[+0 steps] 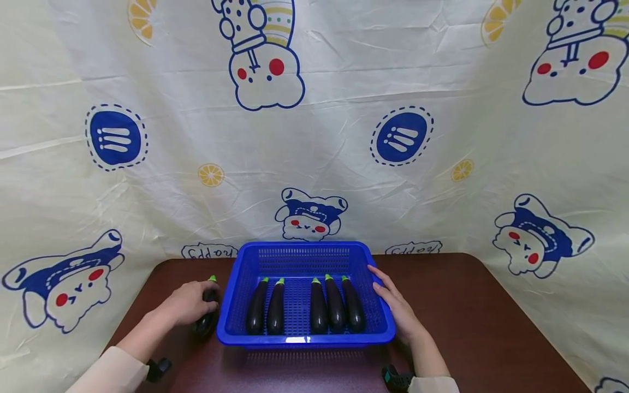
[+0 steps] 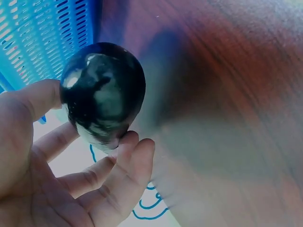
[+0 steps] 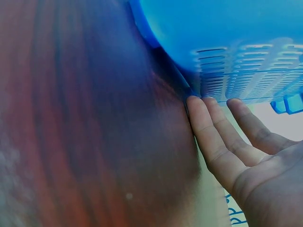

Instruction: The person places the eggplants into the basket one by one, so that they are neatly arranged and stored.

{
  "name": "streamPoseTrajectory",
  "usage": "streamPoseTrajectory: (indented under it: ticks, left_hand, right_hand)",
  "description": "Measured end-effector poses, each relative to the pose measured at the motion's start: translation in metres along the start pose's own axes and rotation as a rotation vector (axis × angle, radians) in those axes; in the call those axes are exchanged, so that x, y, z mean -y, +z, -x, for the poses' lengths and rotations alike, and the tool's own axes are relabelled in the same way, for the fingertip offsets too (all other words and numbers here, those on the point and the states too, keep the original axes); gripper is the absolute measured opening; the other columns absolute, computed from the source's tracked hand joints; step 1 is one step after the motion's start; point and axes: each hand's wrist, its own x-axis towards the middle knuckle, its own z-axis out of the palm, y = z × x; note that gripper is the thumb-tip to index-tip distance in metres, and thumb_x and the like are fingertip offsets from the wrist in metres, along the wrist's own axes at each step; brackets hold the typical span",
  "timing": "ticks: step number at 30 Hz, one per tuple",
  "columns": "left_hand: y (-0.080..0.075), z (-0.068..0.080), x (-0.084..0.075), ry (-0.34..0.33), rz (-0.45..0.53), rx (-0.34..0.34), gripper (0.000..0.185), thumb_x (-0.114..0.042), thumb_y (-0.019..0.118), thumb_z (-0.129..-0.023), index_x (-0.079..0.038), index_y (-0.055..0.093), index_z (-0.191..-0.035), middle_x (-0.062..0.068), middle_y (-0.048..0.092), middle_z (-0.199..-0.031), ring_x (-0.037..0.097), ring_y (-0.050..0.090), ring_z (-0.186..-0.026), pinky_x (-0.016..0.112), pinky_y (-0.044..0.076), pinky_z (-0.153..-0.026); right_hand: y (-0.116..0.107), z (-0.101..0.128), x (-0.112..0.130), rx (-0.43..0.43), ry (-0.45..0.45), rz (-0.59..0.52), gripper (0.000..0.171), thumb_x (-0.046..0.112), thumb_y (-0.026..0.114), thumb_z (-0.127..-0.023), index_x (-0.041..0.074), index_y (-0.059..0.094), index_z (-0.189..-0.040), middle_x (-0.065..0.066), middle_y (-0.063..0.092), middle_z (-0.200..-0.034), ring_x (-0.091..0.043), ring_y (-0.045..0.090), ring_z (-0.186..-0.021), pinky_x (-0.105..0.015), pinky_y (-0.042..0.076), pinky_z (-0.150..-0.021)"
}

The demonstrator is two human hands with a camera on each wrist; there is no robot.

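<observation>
Dark brown tabletop [image 1: 467, 305]: left hand [image 1: 189, 303] grips glossy dark-purple eggplant [image 1: 207, 314] at 9 o'clock of blue perforated plastic basket [image 1: 302, 254], right hand [image 1: 395, 305] flat-fingered against it; slick skin could slip.

The blue basket [image 1: 304, 295] fills the middle of the desk [image 1: 467, 311], with 5 eggplants lying inside and a bare strip at its far end. Open desk lies right of it; the curtain [image 1: 344, 164] closes off the back.

Dark brown table [image 1: 481, 316] along the bottom of the frame, cream cartoon-printed cloth backdrop [image 1: 344, 153] filling everything above it
</observation>
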Motion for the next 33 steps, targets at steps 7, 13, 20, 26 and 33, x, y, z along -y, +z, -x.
streamPoseTrajectory:
  ticks: [7,13,20,26,33]
  left_hand:
    - [-0.010,-0.001,-0.005,0.012,-0.010,-0.011,0.038,-0.023,0.077,-0.089,-0.009,0.070,-0.124,0.013,0.075,-0.107,0.029,0.069,-0.098,0.052,0.055,-0.083]
    - [-0.021,-0.001,-0.012,0.012,-0.012,-0.004,0.040,-0.024,0.077,-0.090,-0.007,0.070,-0.126,0.015,0.074,-0.111,0.030,0.070,-0.100,0.051,0.056,-0.085]
    - [-0.029,-0.001,-0.018,0.017,0.006,0.005,0.039,-0.024,0.075,-0.092,-0.007,0.069,-0.126,0.015,0.074,-0.113,0.026,0.070,-0.095,0.048,0.057,-0.081]
    - [-0.039,-0.001,-0.025,0.045,-0.023,-0.008,0.038,-0.028,0.075,-0.092,-0.010,0.070,-0.125,0.013,0.075,-0.113,0.031,0.070,-0.102,0.053,0.055,-0.087]
    - [-0.049,-0.002,-0.037,0.067,-0.039,-0.029,0.038,-0.030,0.074,-0.093,-0.011,0.070,-0.126,0.014,0.074,-0.120,0.037,0.068,-0.112,0.057,0.053,-0.093]
  right_hand:
    - [0.001,0.000,0.000,0.001,-0.011,0.010,0.054,0.041,0.038,-0.112,0.033,0.023,-0.164,-0.013,0.022,-0.169,-0.049,0.041,-0.144,-0.055,0.054,-0.099]
    - [0.000,0.000,-0.001,0.003,-0.019,0.002,0.055,0.040,0.037,-0.112,0.032,0.023,-0.164,-0.014,0.022,-0.169,-0.049,0.041,-0.144,-0.055,0.054,-0.100]
    - [0.000,0.001,-0.002,0.002,-0.021,-0.005,0.055,0.041,0.038,-0.112,0.032,0.023,-0.164,-0.015,0.022,-0.170,-0.049,0.042,-0.143,-0.056,0.054,-0.099]
    - [0.000,0.000,-0.003,0.010,-0.021,-0.008,0.055,0.040,0.037,-0.112,0.032,0.022,-0.164,-0.014,0.022,-0.170,-0.048,0.043,-0.142,-0.054,0.054,-0.099]
    - [0.001,-0.001,-0.002,-0.002,-0.014,0.002,0.055,0.041,0.039,-0.112,0.033,0.024,-0.164,-0.014,0.022,-0.170,-0.051,0.039,-0.144,-0.057,0.053,-0.099]
